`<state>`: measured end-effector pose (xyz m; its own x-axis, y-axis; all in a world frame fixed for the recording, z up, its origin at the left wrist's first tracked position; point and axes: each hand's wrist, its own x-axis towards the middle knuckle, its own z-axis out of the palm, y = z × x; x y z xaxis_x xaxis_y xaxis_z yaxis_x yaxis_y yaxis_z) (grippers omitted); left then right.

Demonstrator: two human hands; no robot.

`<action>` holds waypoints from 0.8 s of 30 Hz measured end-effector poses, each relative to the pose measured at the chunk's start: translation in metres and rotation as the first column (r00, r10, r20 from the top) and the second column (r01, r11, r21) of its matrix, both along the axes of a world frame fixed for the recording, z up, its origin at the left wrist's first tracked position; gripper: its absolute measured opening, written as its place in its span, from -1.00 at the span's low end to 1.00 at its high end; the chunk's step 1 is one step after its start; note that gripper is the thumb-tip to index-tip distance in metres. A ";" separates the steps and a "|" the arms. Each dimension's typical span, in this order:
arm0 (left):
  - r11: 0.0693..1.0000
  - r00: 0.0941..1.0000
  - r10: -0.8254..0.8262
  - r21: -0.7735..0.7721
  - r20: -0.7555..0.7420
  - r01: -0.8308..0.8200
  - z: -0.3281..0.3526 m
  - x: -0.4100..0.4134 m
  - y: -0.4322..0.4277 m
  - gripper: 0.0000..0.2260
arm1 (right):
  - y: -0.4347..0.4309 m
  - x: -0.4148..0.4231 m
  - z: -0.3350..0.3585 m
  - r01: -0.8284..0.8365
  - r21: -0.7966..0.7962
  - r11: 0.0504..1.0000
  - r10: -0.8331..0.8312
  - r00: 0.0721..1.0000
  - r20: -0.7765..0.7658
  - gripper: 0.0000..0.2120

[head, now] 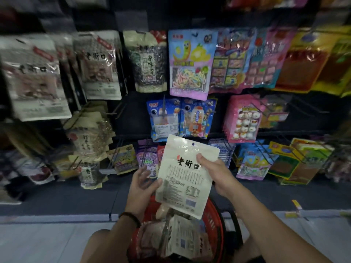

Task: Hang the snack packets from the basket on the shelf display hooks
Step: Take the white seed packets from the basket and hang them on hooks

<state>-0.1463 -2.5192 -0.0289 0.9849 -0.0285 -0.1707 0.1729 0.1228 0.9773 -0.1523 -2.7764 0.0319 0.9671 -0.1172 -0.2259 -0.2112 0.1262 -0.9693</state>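
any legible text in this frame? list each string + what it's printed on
"老街口" on the cream packet held in the left hand and right hand.
"老街口" on the hanging white packet at upper left.
"老街口", smeared, on the far-left hanging packet.
Small print on the held packet: too small to read.
Candy packets and basket contents: too blurred to read.

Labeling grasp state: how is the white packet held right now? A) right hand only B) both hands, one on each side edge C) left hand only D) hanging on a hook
B: the white packet has the left hand at its left edge and the right hand at its right edge, above the red basket.
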 end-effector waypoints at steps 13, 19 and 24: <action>0.997 0.968 -0.072 0.034 0.241 0.066 0.136 0.058 -0.016 -0.81 | 0.011 0.041 0.109 -0.180 -0.419 0.890 0.273 0.946 0.173 -0.77; 0.998 0.963 -0.008 0.069 0.268 -0.010 0.177 0.077 0.002 -0.89 | 0.024 0.057 0.158 -0.159 -0.624 0.765 0.350 0.916 0.196 -0.67; 0.838 0.831 0.109 0.400 0.545 -0.372 0.195 0.055 0.008 -0.49 | 0.071 0.072 0.184 -0.082 -0.581 0.810 0.273 0.929 0.249 -0.40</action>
